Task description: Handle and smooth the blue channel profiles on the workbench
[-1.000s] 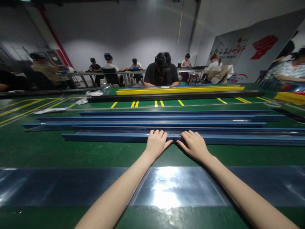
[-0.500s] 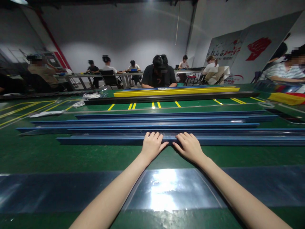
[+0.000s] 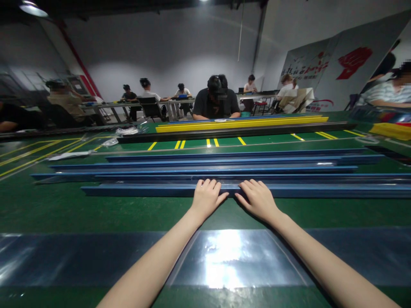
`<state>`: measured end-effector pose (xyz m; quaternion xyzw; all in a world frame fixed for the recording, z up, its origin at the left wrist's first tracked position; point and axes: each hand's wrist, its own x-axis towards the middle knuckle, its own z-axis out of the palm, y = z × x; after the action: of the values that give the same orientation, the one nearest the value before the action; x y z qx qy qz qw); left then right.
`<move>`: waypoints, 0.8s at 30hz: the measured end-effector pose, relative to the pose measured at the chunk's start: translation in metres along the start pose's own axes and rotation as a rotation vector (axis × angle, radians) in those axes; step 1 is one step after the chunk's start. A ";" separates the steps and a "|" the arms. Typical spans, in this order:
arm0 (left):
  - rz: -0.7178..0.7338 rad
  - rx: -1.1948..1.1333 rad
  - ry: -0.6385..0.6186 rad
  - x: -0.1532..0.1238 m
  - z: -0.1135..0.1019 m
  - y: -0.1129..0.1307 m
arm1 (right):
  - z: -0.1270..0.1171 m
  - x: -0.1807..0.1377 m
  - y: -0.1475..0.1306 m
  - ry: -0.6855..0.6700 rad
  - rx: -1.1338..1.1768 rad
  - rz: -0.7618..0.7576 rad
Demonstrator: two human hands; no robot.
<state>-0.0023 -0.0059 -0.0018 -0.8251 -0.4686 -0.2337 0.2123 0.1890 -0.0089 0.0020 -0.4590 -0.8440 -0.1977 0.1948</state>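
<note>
A long blue channel strip lies crosswise in front of me on the green tabletop. My left hand grips its near edge, fingers curled over the top and thumb along the front side. Just to the right, my right hand holds the same edge in a mirrored grip, with a short gap between the two thumbs. The fingertips are partly hidden inside the channel. More blue strips lie parallel right behind it. Closer to me, a wide, shiny strip of clear film stretches across the table beneath my forearms.
Farther back are a black strip and a yellow strip. Crumpled clear plastic and a white sheet lie at the left. A person sits across the table. A dark flat object is at the right.
The camera view has shifted slightly, so the whole scene sits a little farther right and lower. Both hands keep the same grip on the blue channel strip.
</note>
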 end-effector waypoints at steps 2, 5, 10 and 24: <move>0.000 0.000 -0.003 0.000 0.000 0.000 | 0.000 0.000 0.000 0.000 0.003 0.002; -0.001 0.003 -0.008 0.000 -0.001 0.000 | -0.001 0.000 -0.001 -0.004 -0.001 0.004; 0.003 0.007 -0.013 -0.001 -0.002 0.000 | -0.001 0.000 -0.001 -0.021 -0.012 0.012; -0.011 0.013 -0.031 -0.002 -0.001 0.000 | -0.002 -0.001 -0.002 -0.040 -0.025 0.000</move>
<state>-0.0032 -0.0082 -0.0021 -0.8247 -0.4778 -0.2189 0.2091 0.1882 -0.0111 0.0032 -0.4652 -0.8453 -0.1988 0.1720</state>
